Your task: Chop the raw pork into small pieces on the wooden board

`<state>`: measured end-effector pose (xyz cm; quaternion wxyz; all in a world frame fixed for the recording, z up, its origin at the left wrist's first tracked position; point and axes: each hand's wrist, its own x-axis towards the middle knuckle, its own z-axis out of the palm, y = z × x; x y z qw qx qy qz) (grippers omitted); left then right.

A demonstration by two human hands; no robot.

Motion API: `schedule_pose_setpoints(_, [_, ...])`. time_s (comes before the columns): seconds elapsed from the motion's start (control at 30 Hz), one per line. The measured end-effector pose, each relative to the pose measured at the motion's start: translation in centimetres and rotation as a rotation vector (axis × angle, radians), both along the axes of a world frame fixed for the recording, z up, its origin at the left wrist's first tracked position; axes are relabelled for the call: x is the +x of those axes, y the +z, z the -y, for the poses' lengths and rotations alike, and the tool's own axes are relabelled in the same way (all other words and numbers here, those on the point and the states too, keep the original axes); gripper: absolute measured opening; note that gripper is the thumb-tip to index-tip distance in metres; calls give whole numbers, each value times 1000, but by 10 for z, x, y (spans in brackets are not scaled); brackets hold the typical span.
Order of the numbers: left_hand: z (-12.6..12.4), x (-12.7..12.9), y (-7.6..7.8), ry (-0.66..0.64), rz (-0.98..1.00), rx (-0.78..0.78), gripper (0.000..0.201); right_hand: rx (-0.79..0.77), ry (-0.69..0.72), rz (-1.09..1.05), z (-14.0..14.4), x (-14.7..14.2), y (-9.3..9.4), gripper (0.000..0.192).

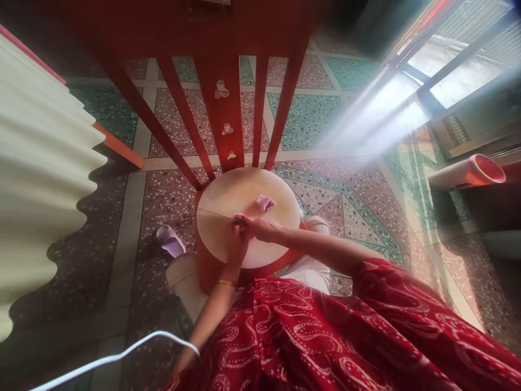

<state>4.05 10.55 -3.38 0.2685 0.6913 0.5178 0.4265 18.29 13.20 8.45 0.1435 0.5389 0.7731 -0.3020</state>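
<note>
My right hand (262, 227) is closed in a pinch over a round pale seat or board (220, 190), its fingertips on a thin dark strand or stick (217, 214). That thin line runs left from the fingers to the pale round edge; whether it is thread or something stiff, I cannot tell. Just below and touching the right fingers is my left hand (241, 233), its fingers curled together. What the left fingers hold is too small to make out. A small crumpled pink-and-white piece (266, 203) lies on the pale surface beyond my right hand.
A red wooden chair back (228, 108) rises behind the round surface. On the speckled tile floor sits a lilac slipper (171, 241). A ribbed bin-like container (464, 174) is at right, a pale wavy cloth (49, 163) at left. A white cable (142, 341) crosses near my left forearm.
</note>
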Motion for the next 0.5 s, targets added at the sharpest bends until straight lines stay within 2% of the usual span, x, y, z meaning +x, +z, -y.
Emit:
schedule_pose_setpoints(0.1, [1, 4, 2, -15, 37, -12, 13, 49, -14, 37, 18, 13, 5, 58])
schedule_pose_setpoints(0.2, [2, 7, 2, -57, -35, 20, 8, 56, -74, 143, 49, 40, 16, 41])
schedule_pose_setpoints(0.3, [2, 7, 0, -27, -65, 0, 9, 36, -127, 213, 71, 62, 22, 31])
schedule_pose_setpoints(0.4, [2, 5, -5, 7, -96, -2, 14, 21, -147, 202, 87, 77, 21, 27])
schedule_pose_setpoints(0.5, [1, 3, -13, 3, -111, 3, 19, -13, -166, 198, 94, 76, 15, 25])
